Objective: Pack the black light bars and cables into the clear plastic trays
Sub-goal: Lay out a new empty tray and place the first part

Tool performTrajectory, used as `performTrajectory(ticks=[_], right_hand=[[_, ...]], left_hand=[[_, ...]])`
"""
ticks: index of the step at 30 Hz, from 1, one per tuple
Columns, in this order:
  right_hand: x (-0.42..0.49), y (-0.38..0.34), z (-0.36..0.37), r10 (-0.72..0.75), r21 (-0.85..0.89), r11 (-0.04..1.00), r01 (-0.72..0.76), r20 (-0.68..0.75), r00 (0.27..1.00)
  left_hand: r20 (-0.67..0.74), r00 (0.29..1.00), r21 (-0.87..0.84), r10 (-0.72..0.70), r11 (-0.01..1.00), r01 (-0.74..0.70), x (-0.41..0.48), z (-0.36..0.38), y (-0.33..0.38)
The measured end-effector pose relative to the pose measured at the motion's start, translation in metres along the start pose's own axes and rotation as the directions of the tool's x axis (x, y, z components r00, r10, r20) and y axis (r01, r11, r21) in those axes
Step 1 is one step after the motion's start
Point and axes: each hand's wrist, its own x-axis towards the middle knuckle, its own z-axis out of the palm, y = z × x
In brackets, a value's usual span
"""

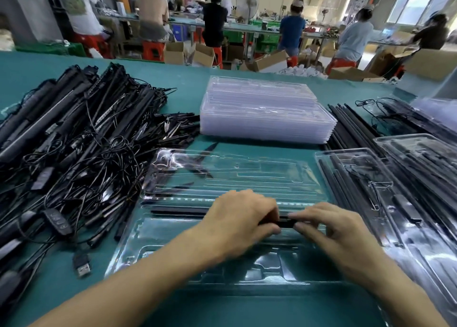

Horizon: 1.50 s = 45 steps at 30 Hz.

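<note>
Left hand (237,218) and right hand (331,230) both pinch one black light bar (286,223), low over the open clear tray (247,168) on the table (188,77) (teal). Tangled bars and cables (74,141) lie left, and the empty tray stack (264,114) sits behind.

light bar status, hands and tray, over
Left hand, right hand both pinching light bar. Bar low along open tray slot. Cable pile crowding tray's left edge.

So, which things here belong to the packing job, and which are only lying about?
Job: black bar held by left hand and right hand, open tray, pile of bars and cables, stack of empty trays, filled trays.
Lying about: cardboard boxes, red stools.
</note>
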Motion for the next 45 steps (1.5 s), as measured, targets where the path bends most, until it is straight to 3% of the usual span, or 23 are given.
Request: performTrajectory(ticks=[5, 14, 21, 33, 38, 41, 43, 45], right_hand=[[-0.01, 0.005, 0.005, 0.069, -0.064, 0.996, -0.061, 0.124, 0.99], [-0.016, 0.006, 0.007, 0.161, -0.048, 0.986, -0.159, 0.052, 0.986], [-0.012, 0.004, 0.008, 0.189, 0.007, 0.982, -0.19, 0.084, 0.978], [-0.014, 0.009, 0.004, 0.16, -0.014, 0.987, -0.16, 0.093, 0.983], [-0.014, 0.008, 0.009, 0.181, -0.043, 0.983, -0.179, 0.067, 0.981], [-0.015, 0.008, 0.01, 0.19, -0.073, 0.98, -0.186, 0.051, 0.98], [-0.016, 0.008, 0.011, 0.203, -0.094, 0.976, -0.198, 0.049, 0.978], [-0.017, 0.006, 0.011, 0.213, -0.11, 0.972, -0.206, 0.056, 0.975]], left_hand=[[-0.015, 0.999, -0.119, -0.03, 0.992, 0.028, -0.023, 0.023, -0.002], [-0.071, 0.984, -0.134, -0.162, 0.979, 0.151, -0.036, 0.017, -0.023], [-0.071, 0.967, -0.474, -0.246, 0.861, 0.185, -0.036, 0.02, -0.025], [-0.014, 0.969, -0.502, -0.246, 0.84, 0.206, -0.028, 0.022, -0.023], [0.082, 0.971, -0.562, -0.225, 0.794, 0.231, -0.024, 0.015, -0.029], [-0.105, 0.946, -0.501, -0.308, 0.838, 0.217, -0.009, -0.005, -0.046], [-0.337, 0.852, -0.307, -0.399, 0.903, 0.302, 0.003, -0.026, -0.067], [-0.551, 0.716, -0.073, -0.428, 0.88, 0.47, 0.012, -0.049, -0.094]])
